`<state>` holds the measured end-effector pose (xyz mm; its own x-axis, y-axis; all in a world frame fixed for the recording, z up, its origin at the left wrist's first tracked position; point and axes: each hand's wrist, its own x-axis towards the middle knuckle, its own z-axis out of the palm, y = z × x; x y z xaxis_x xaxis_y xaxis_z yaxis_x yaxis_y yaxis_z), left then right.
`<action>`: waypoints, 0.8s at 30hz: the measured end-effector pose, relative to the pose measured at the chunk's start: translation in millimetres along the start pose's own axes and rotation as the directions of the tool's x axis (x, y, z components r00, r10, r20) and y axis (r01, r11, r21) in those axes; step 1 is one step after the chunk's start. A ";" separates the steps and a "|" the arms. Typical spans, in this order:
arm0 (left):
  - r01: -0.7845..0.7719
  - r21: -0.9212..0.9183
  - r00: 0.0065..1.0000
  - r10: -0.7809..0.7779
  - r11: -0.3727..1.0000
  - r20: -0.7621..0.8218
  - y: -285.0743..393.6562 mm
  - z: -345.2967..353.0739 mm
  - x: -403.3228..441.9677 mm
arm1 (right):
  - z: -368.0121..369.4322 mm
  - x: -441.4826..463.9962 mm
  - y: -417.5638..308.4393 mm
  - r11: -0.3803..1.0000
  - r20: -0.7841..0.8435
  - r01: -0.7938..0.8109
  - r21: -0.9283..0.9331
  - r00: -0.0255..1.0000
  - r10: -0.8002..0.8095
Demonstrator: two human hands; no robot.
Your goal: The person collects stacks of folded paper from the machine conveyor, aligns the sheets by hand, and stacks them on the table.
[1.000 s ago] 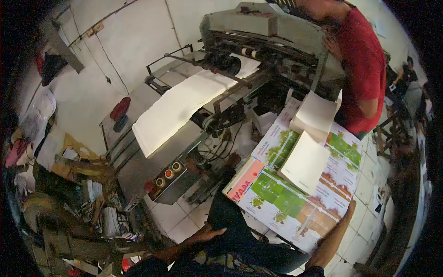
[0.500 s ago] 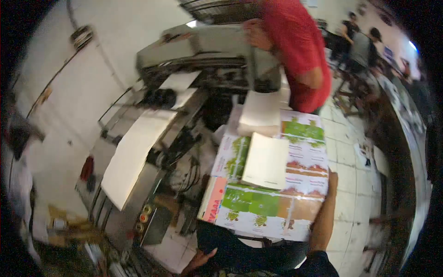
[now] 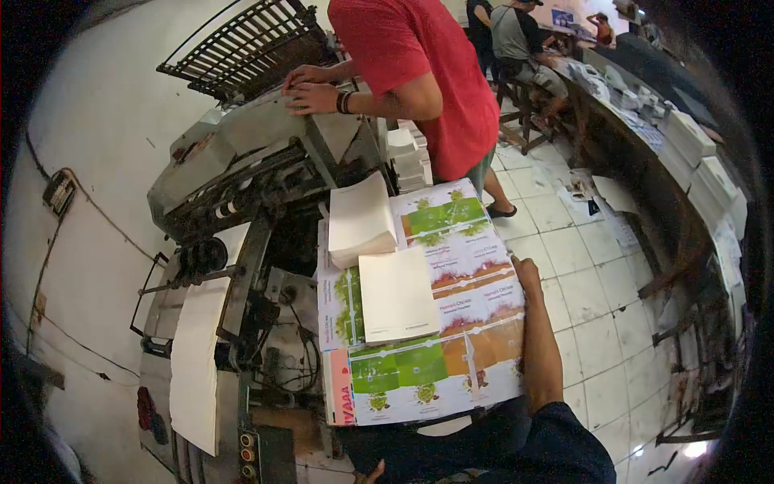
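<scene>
Dark-sleeved, my right hand (image 3: 526, 276) lies at the right edge of the printed sheet (image 3: 482, 302), partly curled; whether it grips, I cannot tell. My left hand (image 3: 371, 474), mostly cut off below the sheet's near edge, shows too little to judge its opening or hold. Two cream paper stacks (image 3: 400, 297) sit on the sheet. Left of it: a press (image 3: 234, 173). Beyond it: a person in red (image 3: 447, 89).

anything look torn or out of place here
The printed sheet may be damaged: a pale, narrow sliver interrupts its brown panel, perhaps a tear or lifted flap. Off right, loose scraps litter the tiled floor.
</scene>
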<state>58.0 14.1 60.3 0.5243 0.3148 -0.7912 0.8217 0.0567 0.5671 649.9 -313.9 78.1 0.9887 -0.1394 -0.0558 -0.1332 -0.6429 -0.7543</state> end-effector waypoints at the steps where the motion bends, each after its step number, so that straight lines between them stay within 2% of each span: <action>1: 0.006 -0.003 1.000 -0.006 1.000 0.000 -0.1 0.5 -0.6 | 1.3 -1.7 1.2 0.999 -0.068 0.037 0.017 0.997 -0.036; 6: 0.011 -0.001 1.000 -0.011 1.000 0.000 -4.8 -2.5 -6.8 | 1.3 -4.0 -1.1 0.997 -0.109 0.072 -0.026 0.991 -0.074; 7: 0.012 -0.003 1.000 -0.012 1.000 0.002 -7.5 -2.5 -8.8 | -3.7 -2.2 -4.9 0.999 -0.028 0.014 -0.038 0.999 -0.015; 9: 0.019 -0.018 1.000 -0.019 1.000 -0.002 -13.8 -0.9 -12.4 | 2.5 2.5 2.9 0.999 -0.084 0.030 -0.029 0.996 -0.032; 17: 0.040 -0.040 0.999 -0.040 0.998 0.000 -15.2 1.9 -29.5 | 4.2 8.1 9.1 0.999 -0.052 0.034 -0.033 0.998 -0.036; 19: 0.037 -0.039 0.999 -0.037 0.999 0.001 -10.4 4.1 -36.5 | 3.1 0.3 10.0 0.979 -0.124 0.172 0.105 0.979 -0.159; 23: 0.116 -0.105 0.992 -0.120 0.988 -0.034 -49.3 2.8 -8.4 | 6.7 3.4 13.9 0.983 -0.078 0.138 0.124 0.989 -0.129; 24: 0.093 -0.053 0.996 -0.093 0.994 0.010 -60.1 -0.6 2.7 | 8.4 4.1 14.7 0.983 -0.069 0.128 0.131 0.990 -0.120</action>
<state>9.9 12.1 24.3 0.4481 0.2991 -0.8425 0.8538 0.1362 0.5025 652.6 -317.6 61.3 0.9903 -0.1129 0.0807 0.0052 -0.5508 -0.8346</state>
